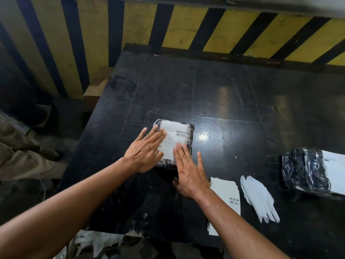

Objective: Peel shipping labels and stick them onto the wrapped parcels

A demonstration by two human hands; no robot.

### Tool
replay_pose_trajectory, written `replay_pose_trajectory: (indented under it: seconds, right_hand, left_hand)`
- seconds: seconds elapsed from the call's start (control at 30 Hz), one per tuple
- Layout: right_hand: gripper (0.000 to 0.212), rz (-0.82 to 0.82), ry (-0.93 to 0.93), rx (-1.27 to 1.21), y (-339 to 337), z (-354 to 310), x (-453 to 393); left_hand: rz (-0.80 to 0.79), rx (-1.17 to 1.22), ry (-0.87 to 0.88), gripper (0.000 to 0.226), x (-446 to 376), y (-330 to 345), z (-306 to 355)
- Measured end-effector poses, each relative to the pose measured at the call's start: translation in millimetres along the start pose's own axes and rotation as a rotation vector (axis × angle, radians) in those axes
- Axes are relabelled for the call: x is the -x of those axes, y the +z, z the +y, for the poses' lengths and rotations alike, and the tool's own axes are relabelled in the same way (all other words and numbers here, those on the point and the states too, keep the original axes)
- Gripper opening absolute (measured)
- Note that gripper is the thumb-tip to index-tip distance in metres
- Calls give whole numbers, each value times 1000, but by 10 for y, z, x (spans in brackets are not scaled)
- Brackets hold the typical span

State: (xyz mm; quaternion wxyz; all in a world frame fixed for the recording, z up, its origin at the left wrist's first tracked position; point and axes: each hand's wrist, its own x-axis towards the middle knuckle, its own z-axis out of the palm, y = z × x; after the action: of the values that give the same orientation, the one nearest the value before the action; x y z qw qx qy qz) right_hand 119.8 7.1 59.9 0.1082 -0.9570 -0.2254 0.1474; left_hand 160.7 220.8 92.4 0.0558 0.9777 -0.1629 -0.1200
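Note:
A small parcel wrapped in black plastic [190, 136] lies in the middle of the black table [233, 94]. A white shipping label [175, 135] with barcodes covers its top. My left hand [145, 150] lies flat with straight fingers on the label's left side. My right hand [188, 172] lies flat too, its fingertips on the label's near right corner. A stack of unpeeled labels [226, 193] sits by my right forearm, partly hidden under it.
Peeled white backing strips [258, 199] lie to the right of the label stack. A second black-wrapped parcel [306, 171] with a label is at the right edge. A yellow and black striped wall [205, 30] rises behind the table. Crumpled plastic lies below the near edge.

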Motion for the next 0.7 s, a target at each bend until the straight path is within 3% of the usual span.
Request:
replay_pose_trajectory:
  seconds: [0.13,0.43,0.57,0.7]
  right_hand:
    - [114,-16,-17,-1,-30,15,22]
    - [111,-2,-8,-22,0,12,-4]
    - [112,-18,-16,-21,-63,-3,37]
    - [112,-1,-18,-26,-73,2,10]
  left_hand:
    - [-22,38,69,82,-237,114,274]
    - [-13,-7,-92,76,-502,-86,-136]
    - [-17,21,73,83,-624,16,205]
    - [-45,23,10,74,-720,68,138]
